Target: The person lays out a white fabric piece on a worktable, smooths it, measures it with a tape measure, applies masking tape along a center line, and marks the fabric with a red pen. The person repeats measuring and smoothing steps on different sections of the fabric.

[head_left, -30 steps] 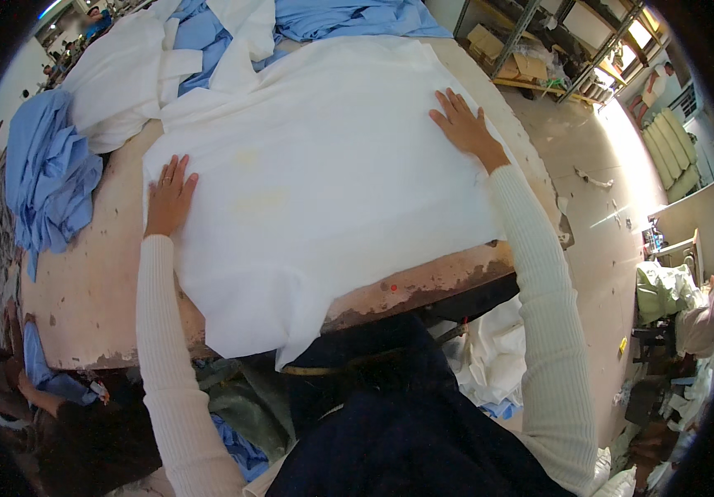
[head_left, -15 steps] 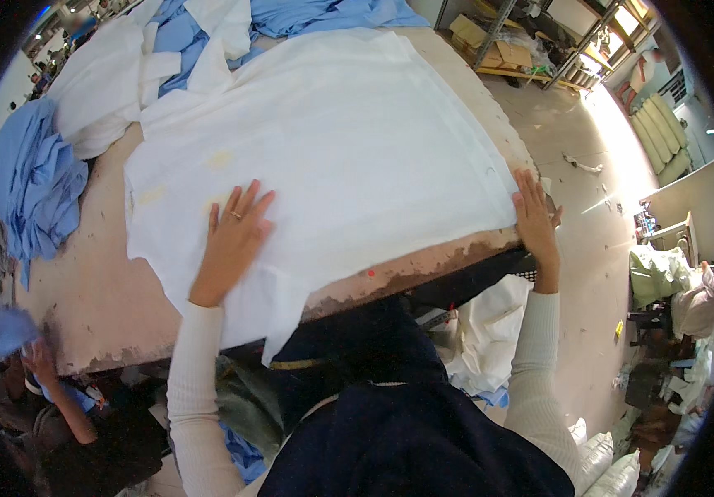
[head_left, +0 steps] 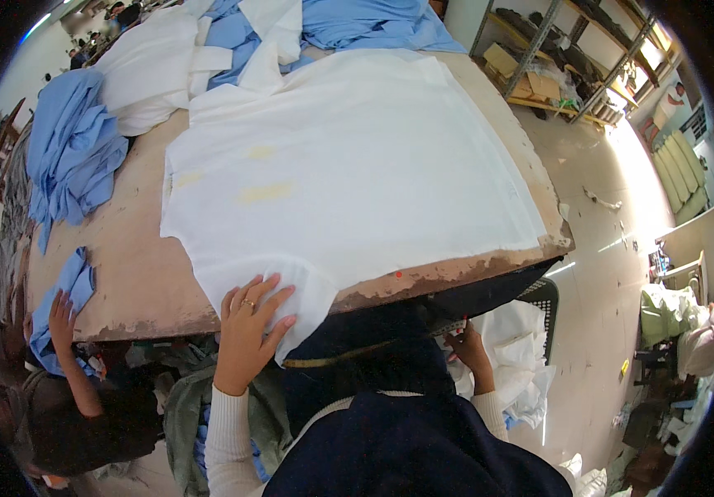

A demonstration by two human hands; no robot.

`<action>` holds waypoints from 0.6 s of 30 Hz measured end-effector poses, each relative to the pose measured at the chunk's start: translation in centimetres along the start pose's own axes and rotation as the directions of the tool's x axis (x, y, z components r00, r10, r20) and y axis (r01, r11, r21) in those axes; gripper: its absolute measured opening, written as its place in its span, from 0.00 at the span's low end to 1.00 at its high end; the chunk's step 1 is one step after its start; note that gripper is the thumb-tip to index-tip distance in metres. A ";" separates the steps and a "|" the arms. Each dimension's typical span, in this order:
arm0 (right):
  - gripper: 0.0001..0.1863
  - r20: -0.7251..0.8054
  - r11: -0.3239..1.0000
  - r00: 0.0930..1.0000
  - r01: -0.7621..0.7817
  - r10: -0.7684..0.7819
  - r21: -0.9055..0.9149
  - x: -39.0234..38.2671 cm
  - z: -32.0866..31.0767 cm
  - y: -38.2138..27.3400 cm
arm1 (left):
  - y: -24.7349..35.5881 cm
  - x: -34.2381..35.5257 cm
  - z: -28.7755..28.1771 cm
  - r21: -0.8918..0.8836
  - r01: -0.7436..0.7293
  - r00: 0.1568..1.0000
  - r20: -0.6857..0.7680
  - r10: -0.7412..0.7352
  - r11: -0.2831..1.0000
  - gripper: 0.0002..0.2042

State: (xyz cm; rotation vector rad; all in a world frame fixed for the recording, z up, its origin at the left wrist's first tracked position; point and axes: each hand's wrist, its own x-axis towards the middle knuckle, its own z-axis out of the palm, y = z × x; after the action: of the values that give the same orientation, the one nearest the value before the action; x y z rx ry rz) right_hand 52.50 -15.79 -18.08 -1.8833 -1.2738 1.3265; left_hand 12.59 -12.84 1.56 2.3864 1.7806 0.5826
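A white shirt [head_left: 357,157] lies spread flat on the table, with pale yellow patches at its left part. My left hand [head_left: 249,327] rests on the sleeve that hangs over the near table edge, its fingers stretched out and spread. Off the cloth, my right hand [head_left: 471,348] is below the table's near edge, beside a pile of white cloth [head_left: 516,352]. Its fingers are curled at a small dark thing with a bit of red, too small to name.
The worn table [head_left: 137,290] has a chipped near edge. At the left, another person's hand [head_left: 60,323] rests on a blue cloth piece [head_left: 71,286]. Blue fabric [head_left: 75,157] is heaped beyond it. A metal shelf [head_left: 531,62] stands at the far right; a dark crate [head_left: 545,302] holds white cloth.
My right hand has left the shirt's right corner and dropped below the table edge. My left hand has slid nearer, onto the sleeve. The other person's blue piece now lies on the table.
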 end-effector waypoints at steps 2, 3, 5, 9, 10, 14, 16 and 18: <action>0.18 -0.040 0.996 0.998 -0.059 0.056 -0.063 -0.3 -0.8 -1.5 | 0.3 -0.4 -0.5 -0.067 0.041 0.999 0.012 -0.041 0.997 0.16; 0.15 -0.067 0.989 0.993 -0.099 0.092 -0.106 -1.3 -1.7 -2.9 | 0.5 -0.4 -1.0 -0.093 0.063 0.998 0.016 -0.062 0.994 0.16; 0.11 0.046 0.869 0.998 -0.006 0.033 -0.495 -4.5 -5.3 -6.9 | 1.3 -0.1 -2.0 -0.182 0.034 0.999 -0.004 -0.035 0.983 0.17; 0.07 0.004 0.960 0.973 0.230 -0.232 -0.161 -9.6 -8.3 -18.0 | 7.2 2.7 -0.3 -0.550 -0.209 0.973 -0.034 0.228 0.809 0.26; 0.09 -0.157 0.883 0.873 0.470 -0.462 0.016 -9.6 -6.7 -19.5 | 8.8 3.9 1.4 -0.636 -0.256 0.950 -0.029 0.310 0.728 0.30; 0.22 -0.550 0.403 0.628 0.777 -0.551 0.483 -5.3 -5.5 -25.5 | 13.7 5.1 6.3 -0.776 -0.297 0.903 -0.039 0.427 0.556 0.17; 0.25 -0.461 0.435 0.659 0.746 -0.594 0.505 -1.3 -9.0 -26.8 | 14.3 4.6 6.7 -0.810 -0.383 0.861 -0.140 0.489 0.443 0.11; 0.26 -0.480 0.546 0.720 0.694 -0.502 0.469 3.1 -12.2 -29.6 | 13.9 4.4 7.5 -0.734 -0.502 0.772 -0.143 0.619 0.456 0.08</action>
State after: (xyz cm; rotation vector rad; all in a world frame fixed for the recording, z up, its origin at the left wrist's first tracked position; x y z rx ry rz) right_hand 51.96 1.10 9.22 -0.9584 -1.0037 0.8719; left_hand 28.90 -11.91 -0.04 2.2188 0.4108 0.9377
